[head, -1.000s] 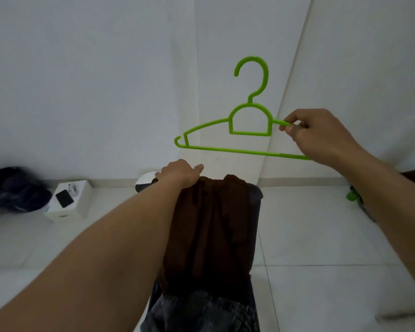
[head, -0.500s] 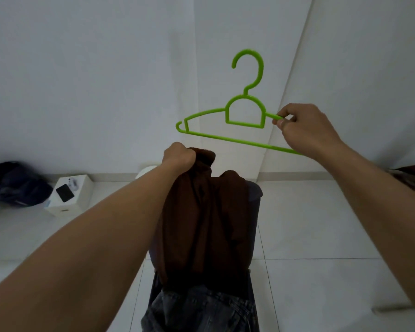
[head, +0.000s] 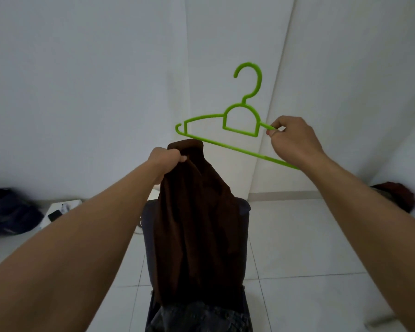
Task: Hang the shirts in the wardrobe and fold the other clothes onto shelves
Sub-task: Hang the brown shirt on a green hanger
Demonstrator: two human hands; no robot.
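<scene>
Left hand (head: 166, 156) has lifted the gripped brown shirt (head: 197, 224) to the green hanger (head: 235, 130) (right hand (head: 291, 140) pinches it). Threading comes next.

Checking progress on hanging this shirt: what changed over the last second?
The left hand lifted the top of the brown shirt from the rim of the dark basket to just under the bottom bar of the green hanger. The hanger tilted, its right end lower. Unchanged: the right hand pinches the hanger's right arm.
</scene>
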